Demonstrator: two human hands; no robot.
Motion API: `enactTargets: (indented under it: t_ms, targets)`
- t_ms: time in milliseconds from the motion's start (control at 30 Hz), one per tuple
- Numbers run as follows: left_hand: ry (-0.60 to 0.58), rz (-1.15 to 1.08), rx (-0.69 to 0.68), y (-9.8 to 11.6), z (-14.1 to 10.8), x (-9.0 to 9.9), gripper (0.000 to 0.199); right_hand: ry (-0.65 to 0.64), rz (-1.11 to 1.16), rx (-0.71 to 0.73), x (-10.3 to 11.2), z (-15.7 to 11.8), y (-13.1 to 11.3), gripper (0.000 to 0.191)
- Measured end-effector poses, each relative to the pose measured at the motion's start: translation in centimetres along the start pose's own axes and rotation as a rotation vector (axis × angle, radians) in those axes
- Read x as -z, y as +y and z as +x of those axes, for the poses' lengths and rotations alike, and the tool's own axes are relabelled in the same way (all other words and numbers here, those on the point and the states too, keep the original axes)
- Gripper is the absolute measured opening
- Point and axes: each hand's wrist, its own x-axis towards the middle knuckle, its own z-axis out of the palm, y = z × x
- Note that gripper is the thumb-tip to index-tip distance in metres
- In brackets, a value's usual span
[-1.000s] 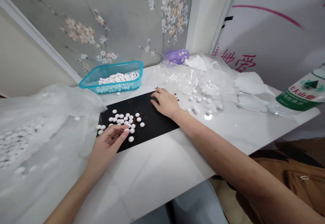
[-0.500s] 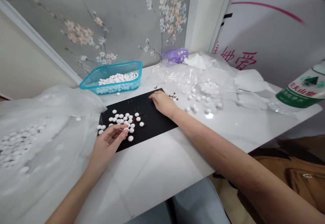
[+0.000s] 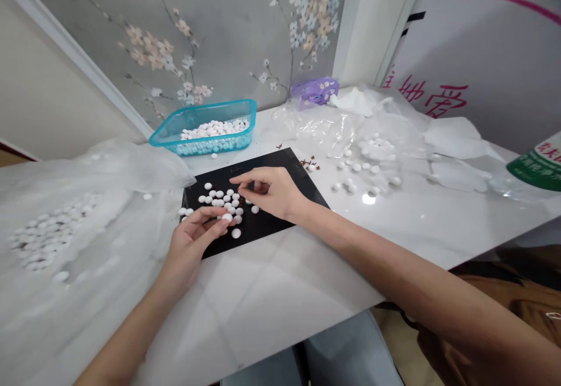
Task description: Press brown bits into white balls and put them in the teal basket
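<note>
My left hand [image 3: 195,237] pinches a white ball [image 3: 227,218] between thumb and fingertips at the near left part of a black board [image 3: 280,205]. Several loose white balls [image 3: 218,202] lie on the board just beyond it. My right hand [image 3: 272,190] hovers over the middle of the board, its thumb and fingers bent towards each other with a gap between them; nothing shows in it. Small brown bits lie among the balls, partly hidden by my hands.
Behind the board stands a blue basket [image 3: 201,148] of white balls. Plastic with many balls [image 3: 48,234] covers the left side. On the right are clear bags [image 3: 315,126], loose balls, brown bits [image 3: 310,163], a purple packet [image 3: 314,91] and a green-labelled bottle [image 3: 537,167].
My right hand has moved left from the board's far right edge to the balls near my left hand. My left hand still holds the ball. The view has shifted slightly.
</note>
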Motion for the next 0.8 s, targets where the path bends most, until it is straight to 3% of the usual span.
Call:
enactTargets:
  t_ms: [133, 367, 800]
  targets:
    - [-0.002, -0.051, 0.013, 0.2, 0.0, -0.3, 0.027, -0.034, -0.007, 0.056, -0.5, -0.6, -1.1, 0.025]
    - [0.009, -0.119, 0.056, 0.5, 0.2, -0.3, 0.029, -0.205, -0.297, 0.142, -0.5, -1.8, -3.4, 0.025]
    - [-0.02, -0.25, 0.114, 0.4, 0.3, 0.0, 0.025, -0.218, -0.48, 0.317, -2.0, -2.5, -2.3, 0.02]
